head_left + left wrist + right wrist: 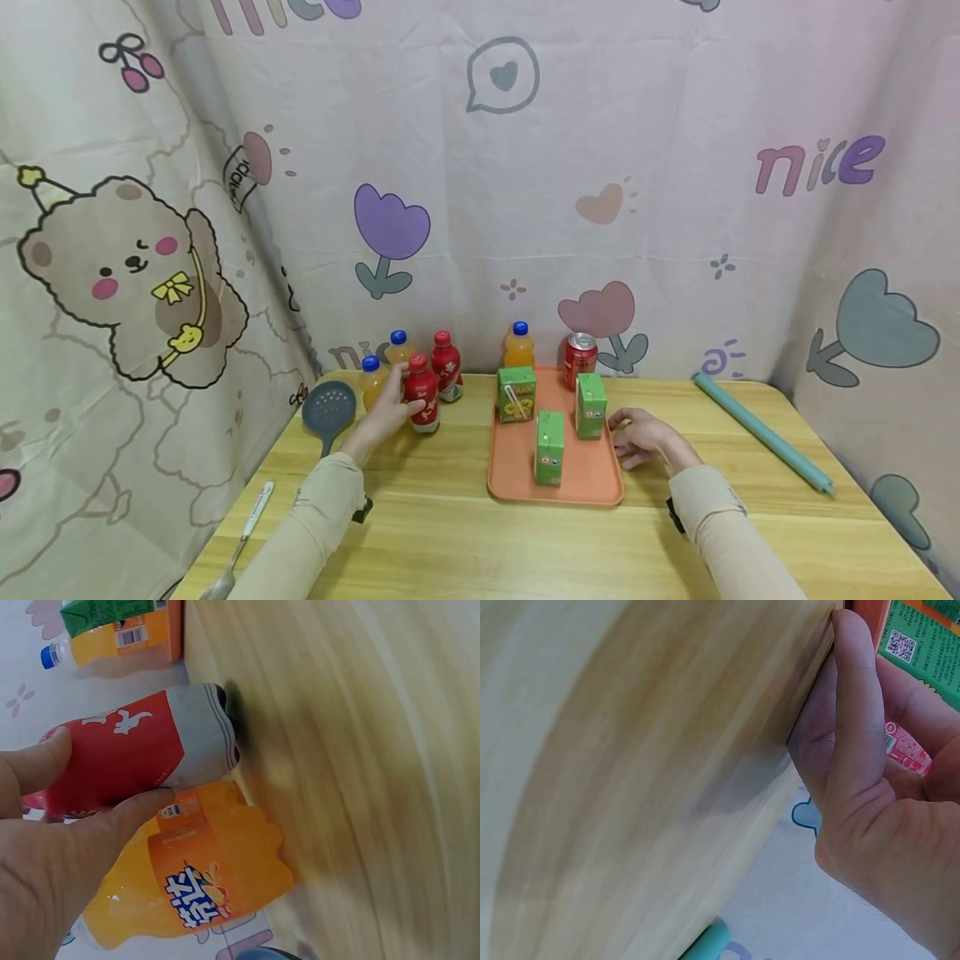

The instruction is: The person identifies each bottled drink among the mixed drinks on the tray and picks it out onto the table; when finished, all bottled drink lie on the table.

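Note:
My left hand (386,414) grips a red bottle (422,398) with a pale lower part, thumb on one side and fingers on the other. In the left wrist view this bottle (127,754) is close to the table; I cannot tell if it touches. Orange soda bottles (398,347) with blue caps stand beside and behind that hand, and another red bottle (447,367) is behind. My right hand (645,437) rests with loosely bent fingers at the right edge of an orange tray (517,487). Green drink cartons (550,450), an orange soda bottle (519,346) and a red can (580,360) stand on the tray.
A grey slotted spatula (328,410) lies at the table's left edge, and a spoon with a white handle (257,510) lies nearer. On the right is a teal rod (765,435). A patterned curtain (480,167) hangs behind the wooden table (450,550).

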`<act>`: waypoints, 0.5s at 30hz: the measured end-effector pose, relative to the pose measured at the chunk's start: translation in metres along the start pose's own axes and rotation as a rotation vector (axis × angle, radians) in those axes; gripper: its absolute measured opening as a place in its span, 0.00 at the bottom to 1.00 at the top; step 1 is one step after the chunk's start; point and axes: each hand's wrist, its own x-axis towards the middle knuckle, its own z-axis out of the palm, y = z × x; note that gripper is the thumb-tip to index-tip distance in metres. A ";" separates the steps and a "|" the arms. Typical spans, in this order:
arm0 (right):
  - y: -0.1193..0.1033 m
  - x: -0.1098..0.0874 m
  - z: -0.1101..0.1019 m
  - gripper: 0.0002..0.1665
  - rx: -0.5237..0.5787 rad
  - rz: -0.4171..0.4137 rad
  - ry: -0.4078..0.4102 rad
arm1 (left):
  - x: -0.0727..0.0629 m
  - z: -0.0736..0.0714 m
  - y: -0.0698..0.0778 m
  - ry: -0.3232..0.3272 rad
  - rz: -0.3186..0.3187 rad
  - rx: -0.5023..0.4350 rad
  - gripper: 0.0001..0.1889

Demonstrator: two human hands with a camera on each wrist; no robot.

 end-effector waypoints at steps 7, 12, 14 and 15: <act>-0.001 -0.001 -0.004 0.23 0.019 -0.013 0.000 | -0.002 -0.001 0.003 0.000 -0.016 0.102 0.35; -0.001 -0.001 -0.002 0.23 0.020 -0.013 -0.006 | -0.005 0.000 0.005 -0.005 -0.065 0.121 0.37; 0.000 -0.001 -0.001 0.23 0.016 -0.008 -0.008 | -0.008 0.000 0.005 -0.003 -0.077 0.122 0.39; 0.000 -0.001 0.000 0.23 0.015 -0.006 -0.008 | -0.010 0.000 0.005 0.001 -0.074 0.115 0.40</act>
